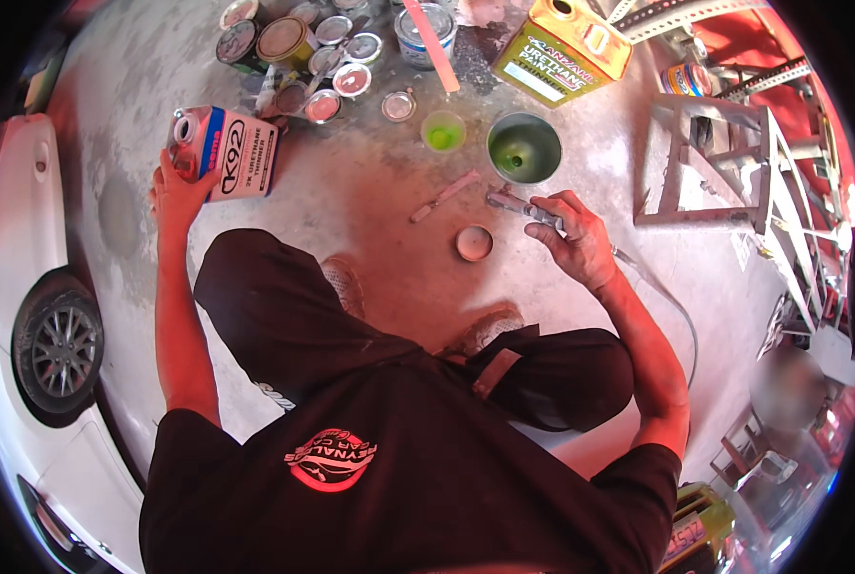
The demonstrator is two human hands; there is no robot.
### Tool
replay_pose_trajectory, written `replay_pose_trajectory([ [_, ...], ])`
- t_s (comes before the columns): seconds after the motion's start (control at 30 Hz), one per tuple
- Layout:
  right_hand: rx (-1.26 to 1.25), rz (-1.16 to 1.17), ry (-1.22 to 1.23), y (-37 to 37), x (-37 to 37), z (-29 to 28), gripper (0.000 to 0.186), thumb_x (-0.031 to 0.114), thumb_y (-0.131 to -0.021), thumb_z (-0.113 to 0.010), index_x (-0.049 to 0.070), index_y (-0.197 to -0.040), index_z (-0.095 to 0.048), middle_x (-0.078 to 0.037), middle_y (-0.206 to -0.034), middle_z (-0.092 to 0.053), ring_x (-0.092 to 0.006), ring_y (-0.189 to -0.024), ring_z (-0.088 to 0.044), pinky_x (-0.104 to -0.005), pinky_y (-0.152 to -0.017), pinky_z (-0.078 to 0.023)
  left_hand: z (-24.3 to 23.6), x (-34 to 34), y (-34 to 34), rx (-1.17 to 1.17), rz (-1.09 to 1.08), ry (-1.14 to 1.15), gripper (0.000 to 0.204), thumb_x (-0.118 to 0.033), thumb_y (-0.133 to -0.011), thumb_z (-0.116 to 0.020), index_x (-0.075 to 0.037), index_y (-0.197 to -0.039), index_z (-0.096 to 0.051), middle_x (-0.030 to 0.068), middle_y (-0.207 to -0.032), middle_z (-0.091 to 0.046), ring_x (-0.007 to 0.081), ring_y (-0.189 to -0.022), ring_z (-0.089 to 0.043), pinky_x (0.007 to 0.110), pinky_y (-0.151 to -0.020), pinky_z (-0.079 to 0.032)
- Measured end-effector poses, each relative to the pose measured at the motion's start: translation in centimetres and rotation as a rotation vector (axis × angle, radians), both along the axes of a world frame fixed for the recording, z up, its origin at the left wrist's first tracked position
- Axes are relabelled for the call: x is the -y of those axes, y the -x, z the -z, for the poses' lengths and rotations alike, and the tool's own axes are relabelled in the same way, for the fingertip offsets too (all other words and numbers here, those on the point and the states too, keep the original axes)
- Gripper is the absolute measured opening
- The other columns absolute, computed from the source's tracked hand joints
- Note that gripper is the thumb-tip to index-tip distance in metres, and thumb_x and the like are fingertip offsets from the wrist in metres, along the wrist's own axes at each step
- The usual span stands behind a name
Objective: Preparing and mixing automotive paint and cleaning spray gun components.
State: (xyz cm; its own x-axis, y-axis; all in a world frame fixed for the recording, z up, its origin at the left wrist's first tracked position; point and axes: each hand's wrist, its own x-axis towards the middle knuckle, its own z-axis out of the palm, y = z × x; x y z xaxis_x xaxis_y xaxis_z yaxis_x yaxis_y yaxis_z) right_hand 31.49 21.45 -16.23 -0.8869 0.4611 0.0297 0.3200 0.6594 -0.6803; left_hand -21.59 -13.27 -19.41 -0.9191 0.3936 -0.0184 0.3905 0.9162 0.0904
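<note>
- Left hand [180, 191], half-curled, grips the can [250, 153] on the floor [303, 215].
- Right hand [578, 239] curls round a metal tool [510, 201] beside the pot [545, 151].
- Green liquid [442, 140] already lies in pot and cup [457, 121]; what remains is unclear.

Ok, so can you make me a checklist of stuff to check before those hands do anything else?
1. Left hand touching the square-sided can: ok.
2. Right hand gripping the silver tool: ok.
3. Metal pot standing upright, green stuff inside: ok.
4. Clear cup standing upright, some bright green in it: ok.
5. Gloves on: not ok, both hands are bare.
6. How much is left in the square-sided can: cannot tell, its inside is hidden.
</note>
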Motion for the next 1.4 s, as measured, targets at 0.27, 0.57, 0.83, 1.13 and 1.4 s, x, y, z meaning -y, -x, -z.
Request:
replay_pose_trajectory([
  [0.27,0.441,-0.073,-0.193,1.5,-0.5,0.0,0.028,0.024,-0.091,-0.074,0.007,-0.11,-0.06,-0.013,-0.097,-0.067,-0.0378,-0.086,-0.071,-0.0469,-0.07,-0.058,0.7,-0.4,0.7,0.042,0.043,-0.105,0.112,-0.059,-0.07,-0.085,-0.027,-0.161,-0.03,0.0188,-0.152,-0.046,0.0456,-0.142,-0.039,0.066,-0.113,-0.031],
  [0.57,0.577,-0.201,-0.433,7.9,-1.8,-0.7,0.03,0.02,-0.091,-0.072,0.004,-0.108,-0.053,-0.018,-0.091,-0.067,-0.0385,-0.081,-0.07,-0.0498,-0.069,-0.057,1.2,-0.9,-0.1,-0.128,0.042,-0.099,0.114,-0.07,-0.069,-0.082,-0.023,-0.16,-0.031,0.0214,-0.15,-0.048,0.0488,-0.137,-0.045,0.064,-0.108,-0.036],
  [0.83,0.718,-0.201,-0.43,13.6,0.0,-1.3,0.02,0.015,-0.098,-0.055,0.002,-0.093,-0.07,-0.023,-0.091,-0.073,-0.04,-0.086,-0.074,-0.0517,-0.074,-0.059,-0.2,-1.7,0.1,-0.022,0.021,-0.046,0.121,-0.073,-0.065,-0.083,-0.023,-0.16,-0.028,0.0245,-0.145,-0.05,0.0516,-0.134,-0.047,0.067,-0.105,-0.037],
  [1.13,0.787,-0.16,-0.451,14.4,0.4,-0.5,0.02,0.017,-0.099,-0.052,0.005,-0.101,-0.068,-0.023,-0.092,-0.073,-0.0427,-0.087,-0.073,-0.0532,-0.075,-0.059,-0.2,-1.7,0.7,-0.021,0.07,-0.025,0.12,-0.065,-0.066,-0.084,-0.028,-0.163,-0.024,0.0268,-0.146,-0.048,0.0507,-0.135,-0.046,0.066,-0.107,-0.036],
  [1.4,0.839,-0.129,-0.505,14.8,0.9,-0.6,0.024,0.019,-0.1,-0.051,0.006,-0.097,-0.072,-0.023,-0.093,-0.073,-0.0419,-0.088,-0.073,-0.0526,-0.077,-0.058,0.5,-1.6,0.7,-0.038,0.092,-0.109,0.119,-0.066,-0.067,-0.084,-0.027,-0.163,-0.025,0.0285,-0.144,-0.048,0.0509,-0.136,-0.046,0.063,-0.109,-0.036],
])
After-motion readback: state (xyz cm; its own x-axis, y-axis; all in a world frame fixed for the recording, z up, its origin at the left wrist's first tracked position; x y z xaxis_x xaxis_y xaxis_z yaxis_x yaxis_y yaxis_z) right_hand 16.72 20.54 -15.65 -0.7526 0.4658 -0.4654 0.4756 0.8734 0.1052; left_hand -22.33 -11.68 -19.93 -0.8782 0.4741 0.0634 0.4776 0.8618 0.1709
